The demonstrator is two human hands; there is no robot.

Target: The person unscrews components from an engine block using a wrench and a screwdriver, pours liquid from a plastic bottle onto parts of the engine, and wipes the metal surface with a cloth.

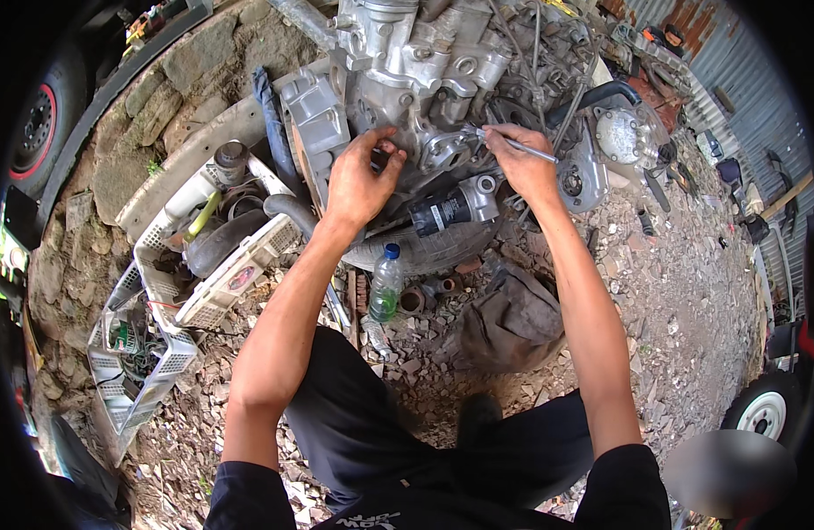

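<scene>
Right hand (pixel 518 162) pinching a silver tool (pixel 539 154) at the engine (pixel 416 66)
Left hand (pixel 361 181) curled, cannot tell on what; capped bottle (pixel 386 290) below it.

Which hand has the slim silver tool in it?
The right hand: the silver tool lies in its grip, one end sticking out to the right. The left hand, curled beside the engine, shows no such tool.

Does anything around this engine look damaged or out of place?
Yes. The corrugated metal sheet at upper right has brown rust patches on its grey surface. The white crate at left may be broken: its perforated walls stand at uneven angles.
</scene>
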